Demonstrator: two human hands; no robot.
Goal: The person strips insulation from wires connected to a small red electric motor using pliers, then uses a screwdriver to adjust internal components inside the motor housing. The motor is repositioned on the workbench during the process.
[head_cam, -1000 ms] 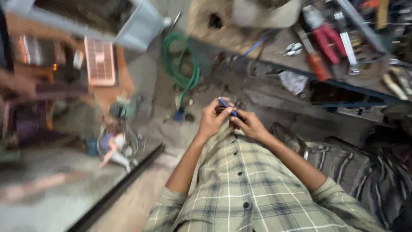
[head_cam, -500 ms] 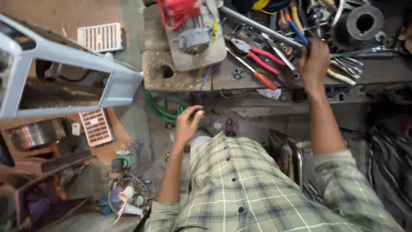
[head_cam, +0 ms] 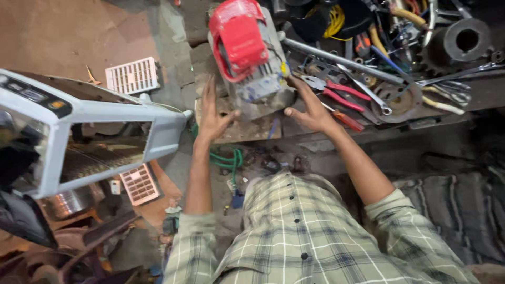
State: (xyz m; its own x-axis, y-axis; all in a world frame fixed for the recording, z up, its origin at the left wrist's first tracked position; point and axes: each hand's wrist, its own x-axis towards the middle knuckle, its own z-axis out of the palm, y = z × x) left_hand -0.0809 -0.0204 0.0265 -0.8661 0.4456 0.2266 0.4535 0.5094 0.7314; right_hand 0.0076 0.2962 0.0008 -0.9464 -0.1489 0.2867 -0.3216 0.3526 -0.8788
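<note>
Flanking an electric motor (head_cam: 252,63) with a red end cover and a grey metal body, both hands are lying open against it. The left hand (head_cam: 213,113) is pressing flat along the motor's left side, fingers stretched upward and the thumb reaching in toward the housing. The right hand (head_cam: 307,108) is spreading wide at the motor's lower right corner, fingertips touching the grey body; neither hand is closing around anything. The motor is sitting on the near edge of a worn, stained surface (head_cam: 247,131), tilted slightly, with its red end pointing away from the person.

Just beside the right hand, red-handled pliers (head_cam: 336,94) are lying on the surface, and a steel spanner (head_cam: 368,94) is resting a little farther right. A long metal rod (head_cam: 347,60) is running diagonally behind them, and a dark gear (head_cam: 463,44) is sitting at the far right amid more tools. Below the surface edge, a green hose (head_cam: 229,158) is curling on the floor. To the left, a pale blue-grey appliance casing (head_cam: 105,113) is lying on its side, with a white plastic grille (head_cam: 131,76) on the ground behind it. The person's plaid shirt (head_cam: 310,236) is filling the lower view.
</note>
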